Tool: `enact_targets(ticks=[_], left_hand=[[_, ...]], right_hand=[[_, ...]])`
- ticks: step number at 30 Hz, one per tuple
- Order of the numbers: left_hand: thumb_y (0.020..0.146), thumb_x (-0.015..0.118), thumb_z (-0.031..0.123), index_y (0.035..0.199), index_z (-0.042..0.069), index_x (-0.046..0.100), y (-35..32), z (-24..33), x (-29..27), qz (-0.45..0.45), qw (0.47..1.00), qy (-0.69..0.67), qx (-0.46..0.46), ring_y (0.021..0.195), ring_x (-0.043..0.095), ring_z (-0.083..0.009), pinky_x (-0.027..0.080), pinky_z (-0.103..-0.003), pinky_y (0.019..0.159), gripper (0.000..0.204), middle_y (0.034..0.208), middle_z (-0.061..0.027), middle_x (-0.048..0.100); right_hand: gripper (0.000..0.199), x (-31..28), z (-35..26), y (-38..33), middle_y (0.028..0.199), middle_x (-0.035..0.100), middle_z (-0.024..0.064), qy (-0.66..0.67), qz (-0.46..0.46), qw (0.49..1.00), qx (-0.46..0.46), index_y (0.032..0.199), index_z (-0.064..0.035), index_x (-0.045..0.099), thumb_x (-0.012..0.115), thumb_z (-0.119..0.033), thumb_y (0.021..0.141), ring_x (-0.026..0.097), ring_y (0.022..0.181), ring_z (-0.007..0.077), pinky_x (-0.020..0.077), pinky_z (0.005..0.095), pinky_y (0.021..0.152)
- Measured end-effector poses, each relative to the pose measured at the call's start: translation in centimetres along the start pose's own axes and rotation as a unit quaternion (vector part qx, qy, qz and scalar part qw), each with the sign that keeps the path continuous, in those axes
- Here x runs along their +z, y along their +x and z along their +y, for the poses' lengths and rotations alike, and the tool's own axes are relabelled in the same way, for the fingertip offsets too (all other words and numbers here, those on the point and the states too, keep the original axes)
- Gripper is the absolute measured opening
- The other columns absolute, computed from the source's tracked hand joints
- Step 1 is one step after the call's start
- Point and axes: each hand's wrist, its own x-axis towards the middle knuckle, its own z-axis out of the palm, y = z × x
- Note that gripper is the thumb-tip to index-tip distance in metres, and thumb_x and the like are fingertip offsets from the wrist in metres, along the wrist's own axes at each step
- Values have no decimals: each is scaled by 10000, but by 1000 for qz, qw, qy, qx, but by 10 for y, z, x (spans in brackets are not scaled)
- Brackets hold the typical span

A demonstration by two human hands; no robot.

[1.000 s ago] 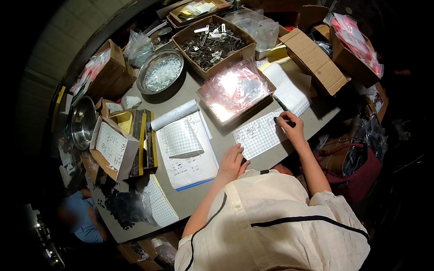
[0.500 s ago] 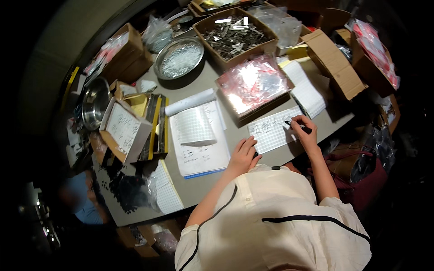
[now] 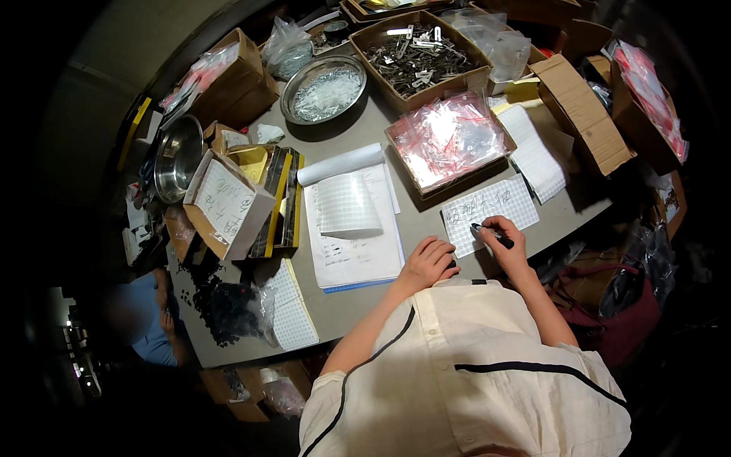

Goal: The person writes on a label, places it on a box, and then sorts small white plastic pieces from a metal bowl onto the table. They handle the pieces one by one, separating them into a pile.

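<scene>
My right hand (image 3: 505,242) holds a dark pen (image 3: 491,234) with its tip on a small sheet of squared paper (image 3: 489,209) near the table's front edge. That sheet carries some handwriting. My left hand (image 3: 429,263) rests on the grey table (image 3: 426,221), fingers curled, pressing down beside the sheet's near left corner. An open notebook (image 3: 352,219) with a rolled-back page lies just left of my left hand. Behind the sheet stands a cardboard tray of small clear plastic bags (image 3: 449,141).
A box of metal parts (image 3: 420,55), a round metal tray (image 3: 326,89), a steel bowl (image 3: 177,156), several cardboard boxes (image 3: 582,114), squared pads (image 3: 293,305) and a bag of dark small parts (image 3: 228,305) crowd the table. Another person in blue (image 3: 141,320) sits lower left.
The view has shifted, so the table sits differently in the picture. My right hand has moved with the pen from the sheet's far right side toward its near edge. My left hand stays beside the sheet.
</scene>
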Motion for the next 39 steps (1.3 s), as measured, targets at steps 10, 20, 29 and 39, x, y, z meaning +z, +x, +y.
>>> enact_targets(ticks=[10,20,29,39], left_hand=[[852,782,257,1003,41,667,1,1,0,3,1000,22,-19,1162,619,-238,440,-442,1089,287,1180,-83,672],[889,752,292,1080,77,678,-11,-6,13,-1,996,77,-44,1314,537,-237,347,-469,1167,297,1284,-58,651],[898,746,297,1003,52,655,0,0,-2,-45,997,57,2,1339,530,-255,389,-457,1146,282,1417,-106,607],[919,731,265,992,49,643,-5,-4,9,-47,998,46,-2,1323,551,-273,406,-451,1139,244,1362,-114,637]], right_hand=[[210,10,-15,-10,960,671,107,-6,-27,998,-54,1037,-5,694,753,-150,898,647,853,206,508,324,787],[281,18,-16,-8,968,674,102,9,-8,1000,-2,1096,-4,660,759,-185,905,632,847,177,508,314,779],[247,21,-5,-6,950,667,90,1,0,1000,-14,1068,-28,661,762,-162,887,621,836,176,504,314,770],[180,23,-2,-4,866,656,34,46,14,999,-15,1000,-27,683,759,-159,904,582,795,98,480,269,721]])
